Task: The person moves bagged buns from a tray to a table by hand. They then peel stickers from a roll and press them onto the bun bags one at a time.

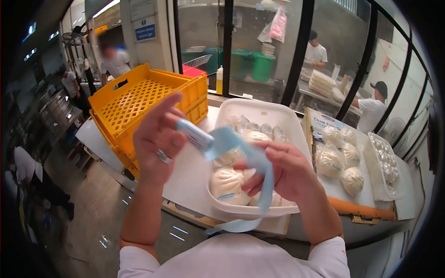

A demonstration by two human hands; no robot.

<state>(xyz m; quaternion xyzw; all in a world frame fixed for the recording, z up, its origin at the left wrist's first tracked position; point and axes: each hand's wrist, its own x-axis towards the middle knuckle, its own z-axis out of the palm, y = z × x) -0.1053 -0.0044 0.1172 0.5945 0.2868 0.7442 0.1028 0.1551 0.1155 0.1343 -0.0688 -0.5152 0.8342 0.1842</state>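
Note:
A light blue lanyard (264, 194) runs between my hands and curves down toward my chest. Its upper part is blurred, with a white printed piece (198, 139) next to my left fingers. My left hand (160, 134), a ring on one finger, is raised and closed on the lanyard's end, index finger pointing up. My right hand (285, 171) pinches the blue band between thumb and fingers. Below both hands is a white plastic tub (259, 209) of bagged white buns (227, 185) and several smaller wrapped pieces (266, 129); my right hand hides some of them.
Stacked yellow crates (153, 88) stand on the left of the white table (185, 185). To the right are more bagged buns (331, 160) and a white basket (384, 167) of small wrapped pieces. A squeeze bottle (219, 79) stands by the window. Other people work behind the glass and at left.

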